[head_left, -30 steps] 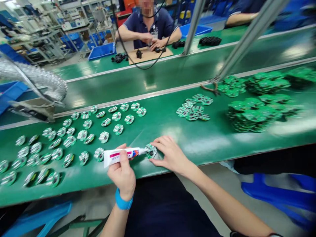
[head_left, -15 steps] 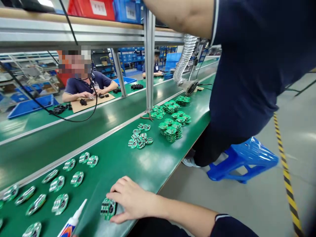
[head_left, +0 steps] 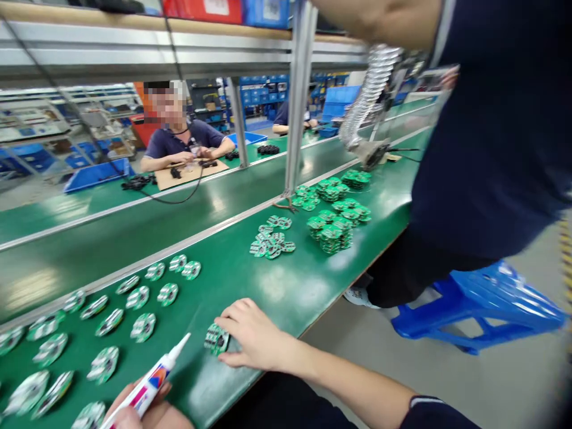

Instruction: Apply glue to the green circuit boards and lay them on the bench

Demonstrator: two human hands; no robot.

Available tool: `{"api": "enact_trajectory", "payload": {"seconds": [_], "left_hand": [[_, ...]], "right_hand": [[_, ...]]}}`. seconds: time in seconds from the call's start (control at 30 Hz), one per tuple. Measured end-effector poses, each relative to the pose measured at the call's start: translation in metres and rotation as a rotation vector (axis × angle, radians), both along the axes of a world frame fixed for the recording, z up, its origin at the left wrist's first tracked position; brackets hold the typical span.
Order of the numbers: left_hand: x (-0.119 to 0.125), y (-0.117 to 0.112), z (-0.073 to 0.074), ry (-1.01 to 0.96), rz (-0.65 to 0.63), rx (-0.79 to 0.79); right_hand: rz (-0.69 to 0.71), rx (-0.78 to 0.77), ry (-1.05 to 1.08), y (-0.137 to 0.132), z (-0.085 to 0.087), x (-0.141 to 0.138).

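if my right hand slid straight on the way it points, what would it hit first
Your right hand would first meet the green circuit board it touches; beyond that, perhaps the white nozzle, though depth is unclear.

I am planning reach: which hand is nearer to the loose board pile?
Right. The right hand, holding one board, is below the loose board pile in view; the left hand, holding the tube, is farther, lower left.
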State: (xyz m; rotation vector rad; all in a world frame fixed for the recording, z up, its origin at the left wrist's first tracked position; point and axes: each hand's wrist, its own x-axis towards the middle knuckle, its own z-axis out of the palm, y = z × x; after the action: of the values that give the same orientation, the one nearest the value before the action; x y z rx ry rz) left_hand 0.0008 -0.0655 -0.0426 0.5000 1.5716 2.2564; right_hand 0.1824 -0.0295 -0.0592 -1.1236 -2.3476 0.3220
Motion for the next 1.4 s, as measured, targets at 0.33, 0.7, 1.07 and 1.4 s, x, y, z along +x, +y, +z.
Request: {"api": "enact_trajectory", "payload": {"seconds": [0.33,0.7,1.07,1.4], "left_hand": [[0.005,-0.018,-0.004,-0.042,-0.076,0.072],[0.011,-0.026,-0.002,-0.137,-0.174,0.070],[0.007,-0.020,-0.003,-0.077,-0.129,0.020],[0.013,-0.030,0.004,0.362,-0.244,-0.147]], "right_hand": [[0.006,0.019,0.153,-0.010,-0.004,0.005],[0.095,0.121,0.158,-0.005,-0.018,0.012],[0.113,0.019,0.164,-0.008,0.003,0.011],[0.155,0.134,0.233,-0.009,0.005,0.011]]}}
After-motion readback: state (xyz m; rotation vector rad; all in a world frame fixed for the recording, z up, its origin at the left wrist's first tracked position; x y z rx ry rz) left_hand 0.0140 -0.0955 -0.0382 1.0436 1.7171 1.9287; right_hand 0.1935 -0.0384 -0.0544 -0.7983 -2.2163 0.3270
